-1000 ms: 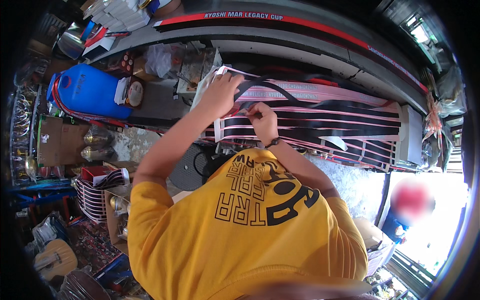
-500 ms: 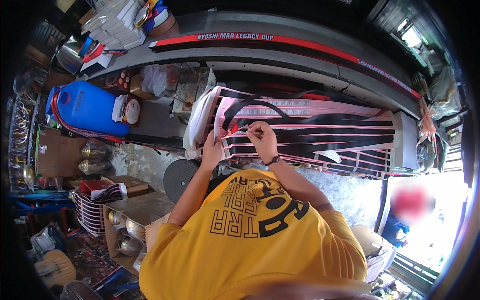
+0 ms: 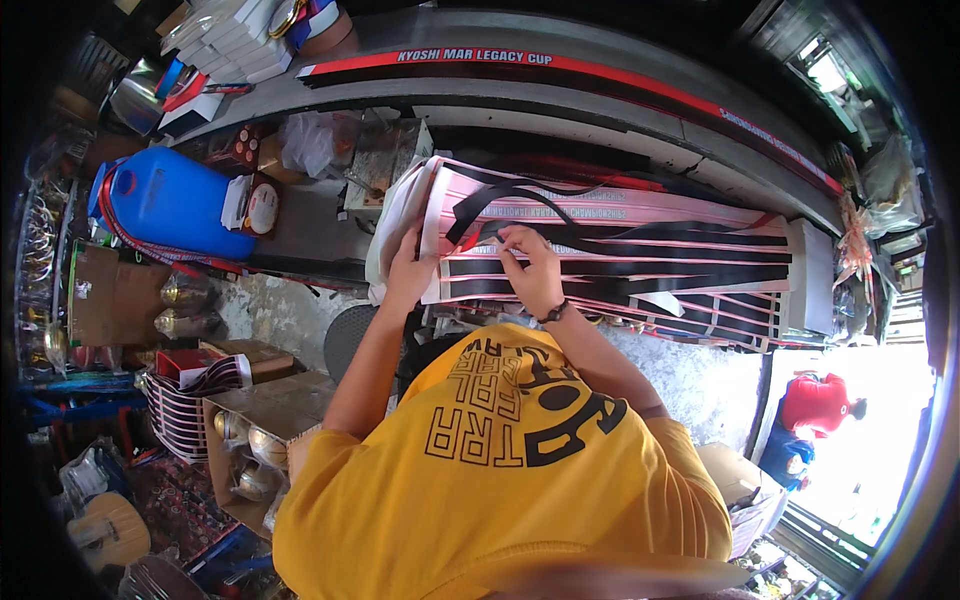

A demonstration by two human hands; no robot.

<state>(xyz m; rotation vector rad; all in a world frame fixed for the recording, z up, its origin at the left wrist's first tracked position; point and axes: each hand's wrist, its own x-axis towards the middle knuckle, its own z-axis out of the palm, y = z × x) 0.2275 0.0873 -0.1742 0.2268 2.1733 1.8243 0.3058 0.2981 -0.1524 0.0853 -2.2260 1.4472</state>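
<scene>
A broad pink-backed sheet [image 3: 480,182] with black printed strips lies over a long stack in front of me. My left hand [image 3: 408,272] grips its left edge, some fingers hidden by the sheet. Just right of it, a strip's red end [image 3: 466,241] lifts from the sheet. My right hand [image 3: 533,272], with a dark band at the wrist, is closed in a pinch beside that red end. A thin pale edge runs toward its fingertips; what they pinch is too small to make out. Above both hands curls a loose black ribbon [image 3: 500,189].
Beyond the stack runs a grey shelf [image 3: 640,88] bearing a long red-and-black strip [image 3: 480,58]. A blue plastic drum [image 3: 172,208] stands at the left. Below it is an open cardboard box [image 3: 290,405] with wrapped gold pieces. A person in red [image 3: 815,403] is at the bright right opening.
My left hand has shifted slightly left and up along the sheet's edge. My right hand has moved a little right. The black ribbon's curled end has swung up and stands more freely.
</scene>
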